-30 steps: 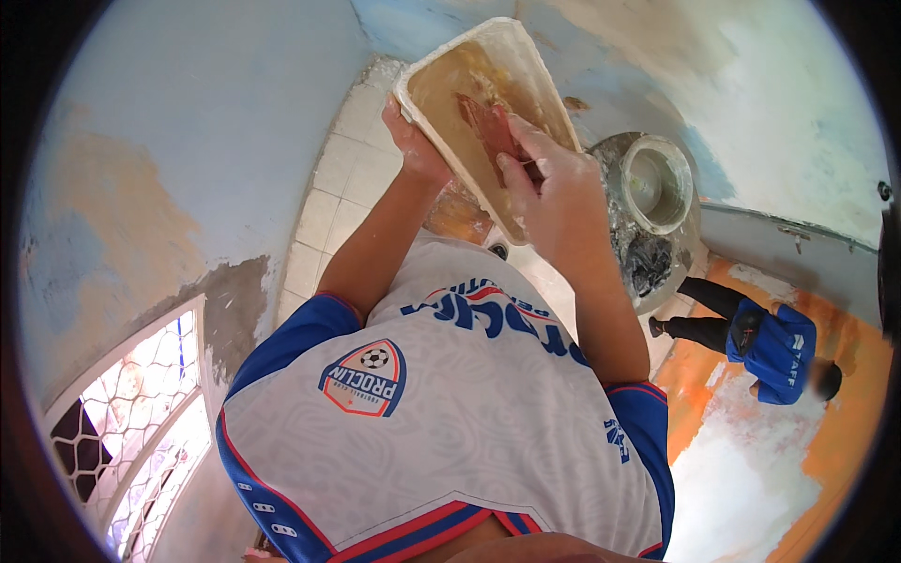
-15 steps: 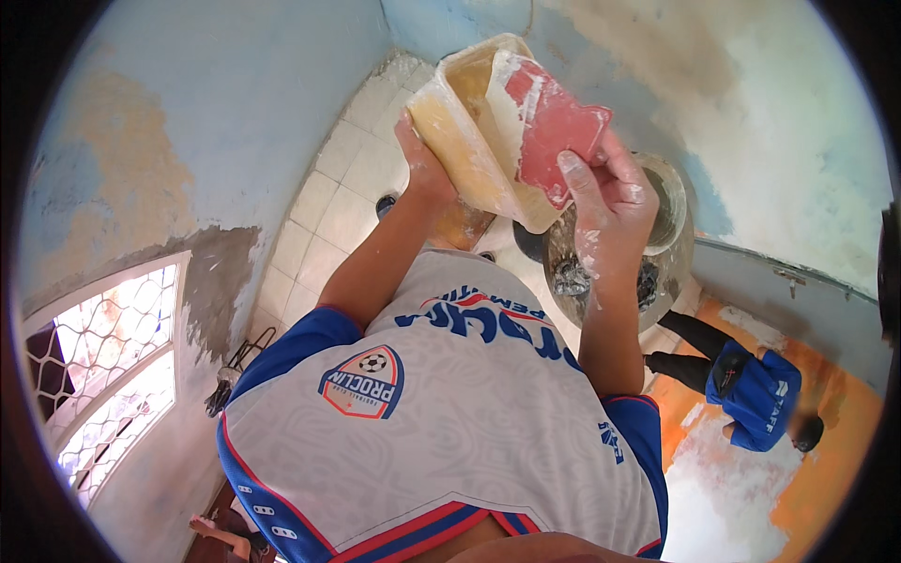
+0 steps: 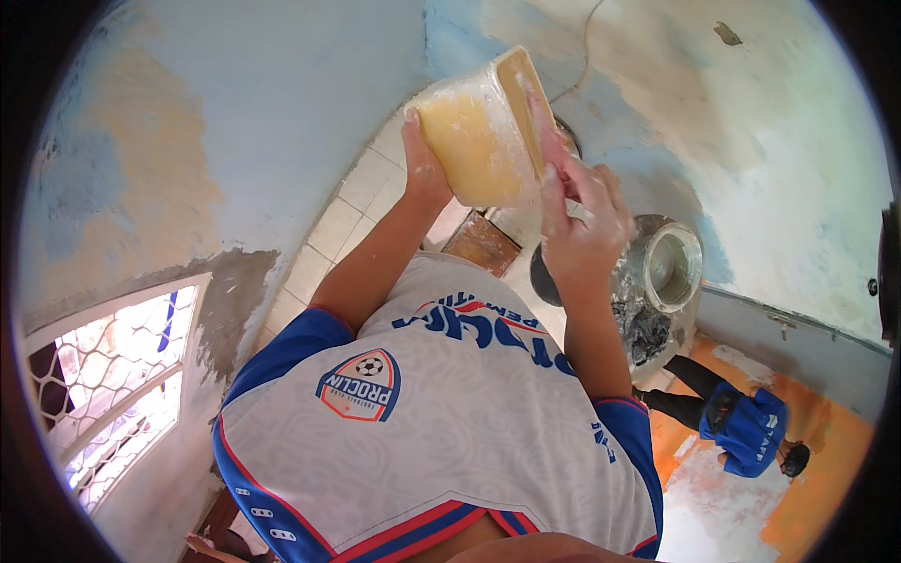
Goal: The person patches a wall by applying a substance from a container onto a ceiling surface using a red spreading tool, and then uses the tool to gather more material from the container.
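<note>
The left hand (image 3: 427,169) is spread wide against the left side of a pale yellow tub (image 3: 477,136), its thumb pointing up along the wall near the upper left corner; the other fingers are mostly hidden behind the tub, so how far they curl cannot be seen. The tub is held up in front of the chest, tilted so that its open side faces right, and its outside is smeared with white, thickest along the rim. The right hand (image 3: 587,211) is closed in a pinch on a flat red scraper (image 3: 552,145), thumb on the near side. The scraper is seen nearly edge-on at the tub's opening; whether it touches the inner wall cannot be told. White smudges mark the fingers of the right hand. Beyond the right forearm is a round, stained worktop (image 3: 627,281) bearing a whitish bucket (image 3: 695,258) and, near it, crumpled black plastic (image 3: 648,333). Below the tub, a brown square board (image 3: 481,246) lies over the pale floor tiles (image 3: 324,230). To the right, well apart, a co-worker (image 3: 746,427) in a blue top stands by a patchy orange and white surface. At the left is a window (image 3: 113,385) with a wire grille.
</note>
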A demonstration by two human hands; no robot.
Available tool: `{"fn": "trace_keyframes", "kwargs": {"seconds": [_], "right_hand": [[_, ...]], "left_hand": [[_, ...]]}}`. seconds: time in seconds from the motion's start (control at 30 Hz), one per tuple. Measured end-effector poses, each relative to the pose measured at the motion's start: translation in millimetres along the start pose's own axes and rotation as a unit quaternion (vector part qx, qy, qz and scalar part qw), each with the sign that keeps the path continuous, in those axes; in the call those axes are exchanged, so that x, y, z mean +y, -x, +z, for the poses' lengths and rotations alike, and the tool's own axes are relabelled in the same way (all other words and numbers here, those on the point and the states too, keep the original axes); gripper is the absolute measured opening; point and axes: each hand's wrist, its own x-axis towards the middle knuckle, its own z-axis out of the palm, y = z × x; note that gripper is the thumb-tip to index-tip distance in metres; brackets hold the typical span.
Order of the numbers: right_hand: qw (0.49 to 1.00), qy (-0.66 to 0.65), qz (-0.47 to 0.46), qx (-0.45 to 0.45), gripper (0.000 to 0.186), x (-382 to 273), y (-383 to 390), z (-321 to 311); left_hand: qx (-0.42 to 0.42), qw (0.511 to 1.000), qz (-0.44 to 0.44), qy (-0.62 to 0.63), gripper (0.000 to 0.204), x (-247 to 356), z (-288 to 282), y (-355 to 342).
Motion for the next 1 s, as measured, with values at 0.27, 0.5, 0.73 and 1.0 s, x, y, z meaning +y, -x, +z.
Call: {"fn": "trace_keyframes", "kwargs": {"seconds": [0.27, 0.5, 0.73, 1.0], "right_hand": [[0.992, -0.006, -0.062, -0.107, 0.022, -35.6, -35.0, 62.5], [0.989, -0.014, -0.052, -0.136, 0.018, -43.5, -43.8, 67.9], [0.991, 0.000, -0.041, -0.128, 0.023, -47.9, -41.1, 55.7], [0.995, 0.018, -0.028, -0.096, 0.022, -40.0, -19.7, 27.2]], "left_hand": [[0.013, 0.996, 0.090, -0.009, 0.073, 54.6, -34.8, -44.3], [0.015, 0.999, 0.035, 0.018, 0.070, 68.5, -31.5, -46.0], [-0.129, 0.989, -0.005, 0.079, 0.062, 33.7, -45.3, -40.9], [-0.123, 0.990, -0.034, 0.066, 0.057, 12.6, -44.9, -39.5]]}}
